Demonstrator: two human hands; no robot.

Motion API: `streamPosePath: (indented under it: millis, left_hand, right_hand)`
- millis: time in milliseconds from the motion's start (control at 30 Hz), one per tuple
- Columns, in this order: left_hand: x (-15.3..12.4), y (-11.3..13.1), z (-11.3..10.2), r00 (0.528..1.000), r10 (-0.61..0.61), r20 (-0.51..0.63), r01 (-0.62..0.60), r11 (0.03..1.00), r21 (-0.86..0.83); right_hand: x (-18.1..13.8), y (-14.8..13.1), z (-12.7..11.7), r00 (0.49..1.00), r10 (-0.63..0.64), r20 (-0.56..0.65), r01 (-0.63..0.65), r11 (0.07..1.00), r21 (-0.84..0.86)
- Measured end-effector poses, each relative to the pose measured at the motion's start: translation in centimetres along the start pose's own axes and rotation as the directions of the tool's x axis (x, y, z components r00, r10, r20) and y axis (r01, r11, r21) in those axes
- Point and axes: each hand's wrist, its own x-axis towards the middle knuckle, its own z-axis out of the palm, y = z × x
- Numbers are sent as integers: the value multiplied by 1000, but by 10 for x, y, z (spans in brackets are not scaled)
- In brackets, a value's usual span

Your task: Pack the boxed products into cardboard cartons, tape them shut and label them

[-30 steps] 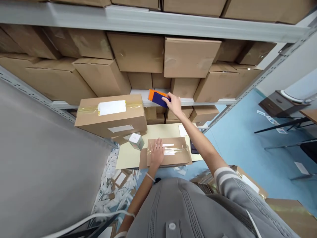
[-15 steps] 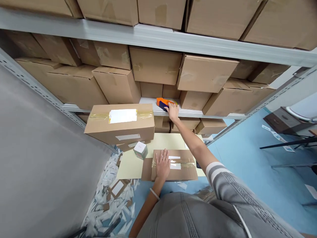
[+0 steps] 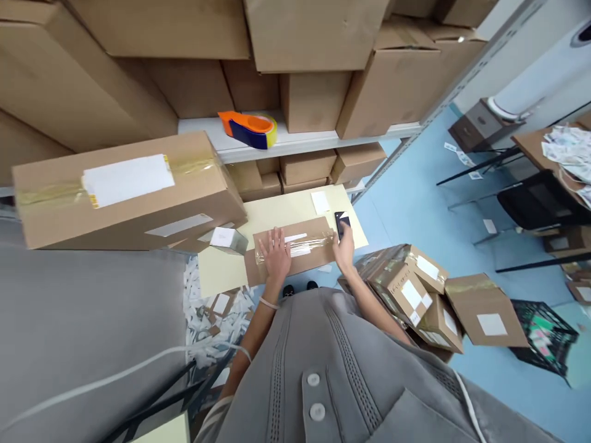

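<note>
So the box point(image 3: 310, 246) is lying flat along the front edge of the worktop point(image 3: 217, 277), right of the middle, with clear tape running the length of its top and a couple of white labels under there. Left hand point(image 3: 277, 257) is palm down on the left part of the box, fingers spread out and not gripping anything. Right hand point(image 3: 343, 249) is at the box's right end, fingers kinda curled, right by the near end of the phone point(image 3: 342, 224); honestly can't tell if they're grasping the phone, the box end or neither. Phone's just in from the worktop's right edge, and a white paper point(image 3: 320, 202) lies near the back right corner. Over toward the left edge there's a small carton point(image 3: 229, 240), and a big box point(image 3: 133, 215) with a white label on top hides the back left corner. The orange and blue dispenser point(image 3: 249, 130) sits on the shelf point(image 3: 203, 130) above, close to its front edge. Down on the floor, there's a pile of taped boxes point(image 3: 410, 295) on the right and a heap of white scraps point(image 3: 196, 314) on the left.
</note>
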Motion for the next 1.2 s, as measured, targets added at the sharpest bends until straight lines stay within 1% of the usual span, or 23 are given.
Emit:
streamPosePath:
  millis: [67,133,200,300,400,467,533,600,667,700,733,767,800,833,933,1033,1133,1200]
  left_hand:
    - [0,0,0,1000,-5,5,5,1000,7]
    - [0,0,1,1000,-1,-1,1,999,34]
    - [1,0,3,1000,9,-13,-9,998,64]
    - [1,0,4,1000,15,-15,-14,996,83]
    - [-2,0,0,1000,-3,-24,4,998,62]
    - [-6,-6,-3,996,-69,-51,70,997,18]
    - [-10,-18,-6,976,-203,-77,197,978,-73]
    - [-13,-34,-6,927,-370,-62,348,910,-224]
    - [-13,-50,-4,871,-491,23,454,786,-419]
    - [-13,-57,-2,855,-513,79,476,713,-515]
    - [-13,-62,-1,850,-511,128,478,646,-596]
    - [-12,-65,0,855,-493,161,465,592,-658]
    - [-12,-67,1,866,-469,174,444,559,-700]
    - [-12,-68,2,877,-450,169,420,546,-725]
    - [-12,-67,2,895,-431,112,369,576,-729]
    - [-12,-65,1,901,-426,75,353,622,-699]
    - [-12,-64,-2,895,-442,67,368,642,-672]
    - [-13,-62,-6,890,-447,86,388,647,-656]
  right_hand:
    - [-32,19,-4,997,53,63,-53,999,-3]
    - [-45,26,-2,991,71,117,-69,997,-19]
    - [-43,24,3,986,73,149,-68,997,-43]
    - [-27,14,15,975,96,198,-82,993,-80]
    - [-14,6,28,943,201,267,-170,976,-134]
    - [-10,5,32,917,273,291,-238,960,-150]
    - [-7,8,31,905,297,305,-271,954,-124]
    - [-3,14,28,901,288,325,-277,957,-81]
    - [2,20,25,888,289,358,-293,955,-45]
    - [4,22,25,879,296,374,-306,952,-34]
    - [6,24,24,870,303,389,-317,948,-28]
    - [8,25,24,862,309,401,-327,945,-25]
    - [9,25,25,856,313,411,-333,942,-22]
    - [10,25,25,852,316,416,-339,941,-21]
    - [10,22,26,844,335,419,-356,934,-29]
    - [11,19,25,844,351,407,-360,931,-56]
    - [13,15,23,830,370,417,-373,925,-79]
    - [15,13,20,815,386,432,-387,918,-88]
